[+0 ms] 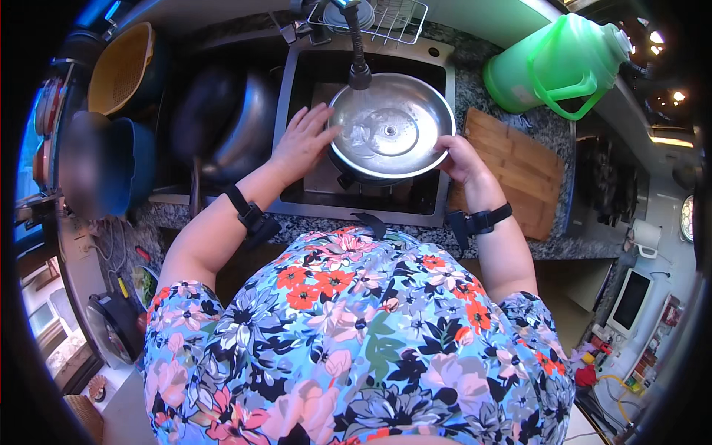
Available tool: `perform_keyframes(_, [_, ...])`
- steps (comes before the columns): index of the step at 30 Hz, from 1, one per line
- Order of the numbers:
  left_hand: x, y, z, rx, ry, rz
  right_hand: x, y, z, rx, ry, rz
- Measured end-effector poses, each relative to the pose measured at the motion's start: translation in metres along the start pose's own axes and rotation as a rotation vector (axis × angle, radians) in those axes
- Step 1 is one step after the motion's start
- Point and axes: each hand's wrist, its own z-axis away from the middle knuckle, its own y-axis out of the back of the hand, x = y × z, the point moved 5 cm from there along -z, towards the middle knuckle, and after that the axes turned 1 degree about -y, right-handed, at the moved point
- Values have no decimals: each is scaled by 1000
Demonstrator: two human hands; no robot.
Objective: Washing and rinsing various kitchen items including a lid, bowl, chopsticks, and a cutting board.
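Note:
A round, shallow metal pan lid (384,158), inner side up with a screw at its middle, is held over the sink (364,214). Water from the black faucet nozzle (360,75) runs onto its left part and lies in it. My right hand (459,157) grips the lid's right rim, thumb on top. My left hand (308,136) is at the left rim, fingers spread; whether it touches the rim I cannot tell. Beneath the lid, a dark object in the sink is mostly hidden.
Right of the sink lie a wooden cutting board (512,172) and a green thermos jug (550,67). A wire rack (414,22) stands behind the faucet. To the left are a blurred metal pan (239,128), a yellow colander (119,69) and a blue basin (139,167).

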Motion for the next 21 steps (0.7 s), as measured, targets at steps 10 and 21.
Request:
perform_keyframes(10, [16, 21, -2, -110, 319, 1015, -32, -20, 24, -164, -109, 113])
perform_keyframes(21, [3, 10, -16, 72, 603, 1866, -53, -9, 31, 14, 285, -9])
